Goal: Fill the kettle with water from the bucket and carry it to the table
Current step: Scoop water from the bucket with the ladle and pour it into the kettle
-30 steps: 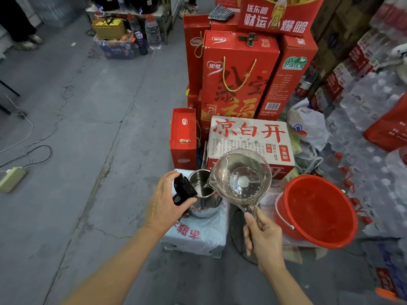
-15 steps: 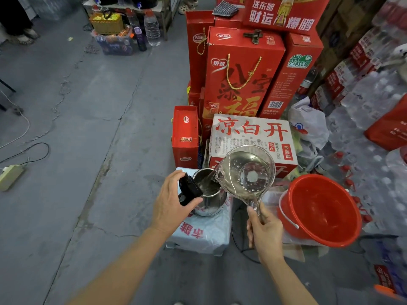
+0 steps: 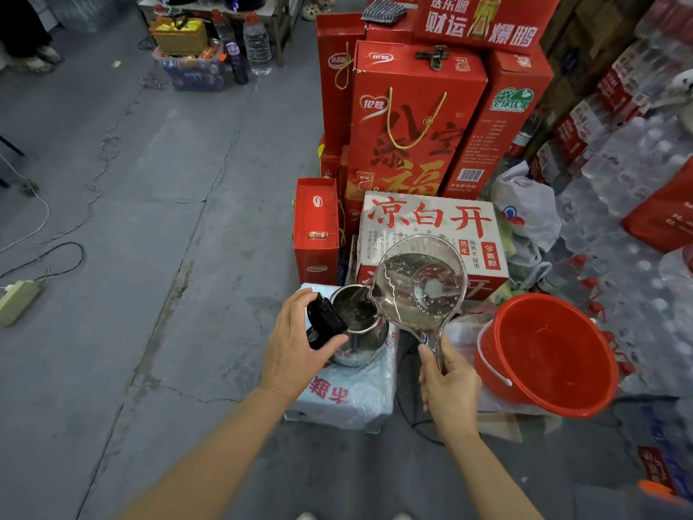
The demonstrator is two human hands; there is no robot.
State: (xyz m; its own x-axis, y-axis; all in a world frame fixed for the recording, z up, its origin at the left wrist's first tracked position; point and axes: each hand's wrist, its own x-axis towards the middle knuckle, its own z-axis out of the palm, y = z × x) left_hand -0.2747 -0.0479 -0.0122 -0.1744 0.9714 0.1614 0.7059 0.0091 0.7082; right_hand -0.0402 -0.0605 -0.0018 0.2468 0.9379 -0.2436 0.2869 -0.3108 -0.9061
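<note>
A steel kettle [image 3: 362,341] with its lid up stands on a wrapped pack of bottles [image 3: 350,397]. My left hand [image 3: 296,343] grips its black handle [image 3: 324,320]. My right hand [image 3: 448,388] holds a clear plastic ladle [image 3: 416,283] by its handle, tilted left, and water runs from its spout into the kettle's mouth. The red bucket [image 3: 543,354] with a white handle stands to the right, close to my right hand.
Red gift boxes [image 3: 412,118] and a white carton [image 3: 431,227] are stacked behind the kettle. Packs of bottled water [image 3: 630,182] fill the right side. A power strip [image 3: 17,300] and cables lie on the grey concrete floor at left.
The ladle has tipped further left and water now pours into the kettle. My left hand stays on the handle.
</note>
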